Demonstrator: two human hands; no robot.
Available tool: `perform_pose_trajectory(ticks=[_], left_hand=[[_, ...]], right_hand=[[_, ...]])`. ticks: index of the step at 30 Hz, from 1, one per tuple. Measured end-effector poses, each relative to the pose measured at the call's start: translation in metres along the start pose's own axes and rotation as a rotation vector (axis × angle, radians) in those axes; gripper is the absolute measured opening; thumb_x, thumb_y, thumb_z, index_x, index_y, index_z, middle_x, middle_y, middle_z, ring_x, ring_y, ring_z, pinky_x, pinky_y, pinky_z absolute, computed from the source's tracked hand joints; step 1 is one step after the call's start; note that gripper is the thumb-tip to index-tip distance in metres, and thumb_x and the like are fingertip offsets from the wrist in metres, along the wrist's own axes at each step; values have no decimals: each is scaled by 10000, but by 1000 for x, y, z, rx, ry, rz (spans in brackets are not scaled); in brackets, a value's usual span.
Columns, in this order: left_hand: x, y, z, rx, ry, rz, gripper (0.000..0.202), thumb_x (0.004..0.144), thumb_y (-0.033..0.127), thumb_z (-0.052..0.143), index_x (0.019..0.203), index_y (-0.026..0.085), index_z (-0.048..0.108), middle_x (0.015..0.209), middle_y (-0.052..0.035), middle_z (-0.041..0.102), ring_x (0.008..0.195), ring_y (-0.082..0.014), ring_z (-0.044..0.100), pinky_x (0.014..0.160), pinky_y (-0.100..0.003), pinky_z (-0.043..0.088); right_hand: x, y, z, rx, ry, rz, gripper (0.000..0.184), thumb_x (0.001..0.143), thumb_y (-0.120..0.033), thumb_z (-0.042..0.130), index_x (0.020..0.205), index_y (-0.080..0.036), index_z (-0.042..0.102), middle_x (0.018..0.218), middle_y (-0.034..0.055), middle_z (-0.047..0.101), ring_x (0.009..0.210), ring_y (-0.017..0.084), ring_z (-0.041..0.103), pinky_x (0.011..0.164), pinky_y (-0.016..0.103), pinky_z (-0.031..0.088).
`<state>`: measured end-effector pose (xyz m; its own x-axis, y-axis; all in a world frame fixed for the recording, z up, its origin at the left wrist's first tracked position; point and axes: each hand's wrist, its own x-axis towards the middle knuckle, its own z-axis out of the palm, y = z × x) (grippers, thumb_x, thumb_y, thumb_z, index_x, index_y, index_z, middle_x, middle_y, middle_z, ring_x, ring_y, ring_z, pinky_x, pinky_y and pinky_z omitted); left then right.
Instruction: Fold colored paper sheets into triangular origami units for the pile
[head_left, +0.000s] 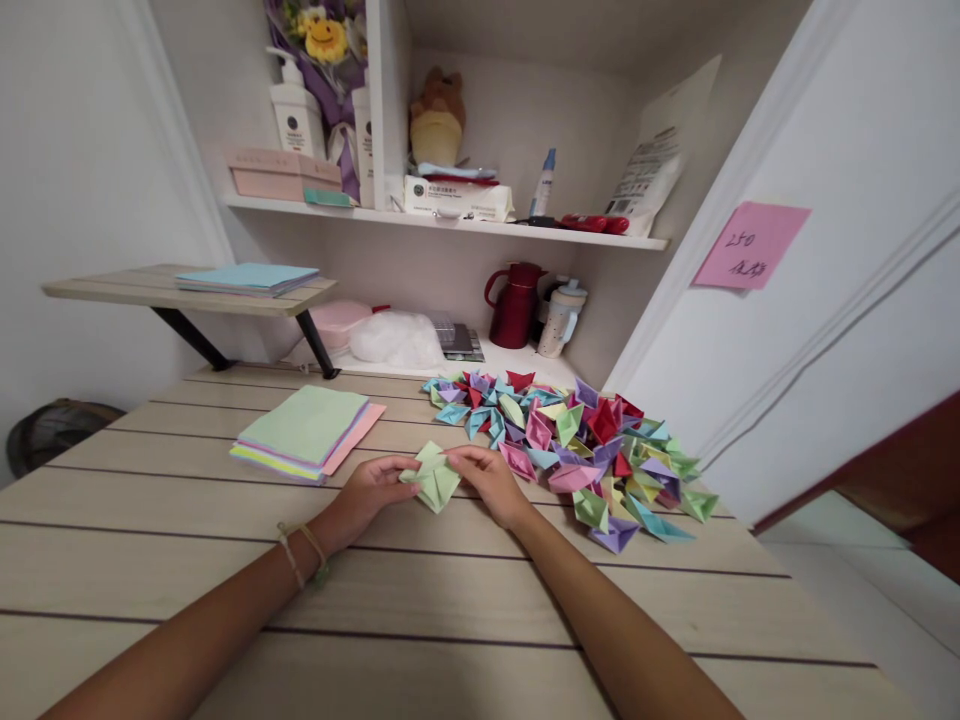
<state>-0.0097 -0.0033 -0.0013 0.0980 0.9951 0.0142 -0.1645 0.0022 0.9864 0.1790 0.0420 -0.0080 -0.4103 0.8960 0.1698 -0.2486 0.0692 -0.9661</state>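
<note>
Between my two hands, just above the wooden table, is a folded piece of light green paper (436,484) with crossing creases and flaps. My left hand (375,492) pinches its left corner between thumb and fingers. At the upper right edge, my right hand (489,482) grips the same paper, its fingers closed. A stack of coloured square paper (306,425), green on top, lies beyond my left hand. To the right of my right hand spreads a heap of folded paper boats (574,440) in many colours.
A small raised shelf (120,285) at the left carries more paper sheets (247,277). Behind the table stand a red jug (516,305), a pale tumbler (562,318) and a white plastic bag (397,338). A pink note (752,245) is stuck on the right panel.
</note>
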Motion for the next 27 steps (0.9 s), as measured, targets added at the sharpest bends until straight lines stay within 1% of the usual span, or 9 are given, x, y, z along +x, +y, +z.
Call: perform_pose_trajectory(ticks=[2, 7, 11, 13, 15, 17, 21, 24, 27], left_hand=[[0, 0, 0, 15, 18, -17, 326, 548, 240, 757, 845, 145, 664, 936, -54, 686, 867, -202, 607, 819, -319, 452], [1, 0, 0, 34, 66, -13, 237, 659, 306, 675, 794, 112, 676, 840, -82, 695, 784, -192, 614, 743, -298, 467], [0, 2, 2, -24, 78, -4, 248, 639, 269, 696, 833, 127, 636, 796, -59, 685, 731, -166, 616, 677, -266, 469], [0, 4, 3, -71, 79, -3, 248, 617, 251, 712, 814, 148, 601, 781, -36, 678, 704, -152, 617, 650, -255, 467], [-1, 4, 4, -96, 71, 7, 232, 611, 249, 714, 773, 160, 572, 791, -26, 671, 702, -147, 616, 651, -257, 468], [-2, 5, 5, -73, 59, 18, 212, 628, 263, 699, 766, 160, 575, 814, -28, 663, 732, -153, 615, 680, -270, 472], [-4, 6, 8, 36, 12, 20, 247, 657, 285, 672, 855, 157, 598, 873, -48, 654, 818, -177, 605, 731, -282, 466], [-4, 6, 9, 45, -26, 45, 302, 624, 251, 699, 882, 155, 574, 897, -55, 652, 843, -177, 601, 763, -284, 456], [-4, 6, 9, 51, 8, 65, 249, 646, 246, 678, 831, 160, 535, 795, -28, 647, 742, -149, 604, 693, -262, 464]], right_hand=[[1, 1, -1, 21, 17, 29, 227, 670, -363, 682, 774, -161, 697, 749, 30, 672, 665, 141, 577, 648, 264, 447], [2, 2, -2, 139, 29, 98, 224, 601, -322, 740, 716, -138, 683, 773, 51, 680, 715, 167, 604, 692, 290, 458], [2, 5, -3, 210, 43, 65, 265, 573, -256, 762, 788, -178, 628, 673, -5, 662, 593, 122, 587, 592, 246, 447], [3, 7, -4, 223, 47, 24, 235, 583, -243, 754, 753, -185, 603, 624, -29, 638, 541, 99, 558, 542, 215, 422], [3, 8, -4, 190, 55, -3, 190, 595, -242, 742, 712, -175, 609, 623, -26, 630, 540, 90, 545, 532, 201, 407], [3, 8, -5, 128, 61, -10, 160, 612, -252, 726, 716, -164, 643, 684, -1, 648, 589, 100, 556, 564, 209, 415], [3, 6, -4, 54, 43, -12, 182, 638, -287, 699, 778, -171, 686, 782, 31, 669, 672, 132, 573, 642, 251, 434], [2, 5, -3, 40, 20, 2, 220, 642, -300, 696, 818, -170, 689, 729, 22, 659, 628, 124, 559, 613, 250, 432], [0, 4, -2, -5, 12, 12, 260, 629, -296, 709, 853, -167, 683, 606, -11, 612, 524, 98, 513, 531, 226, 415]])
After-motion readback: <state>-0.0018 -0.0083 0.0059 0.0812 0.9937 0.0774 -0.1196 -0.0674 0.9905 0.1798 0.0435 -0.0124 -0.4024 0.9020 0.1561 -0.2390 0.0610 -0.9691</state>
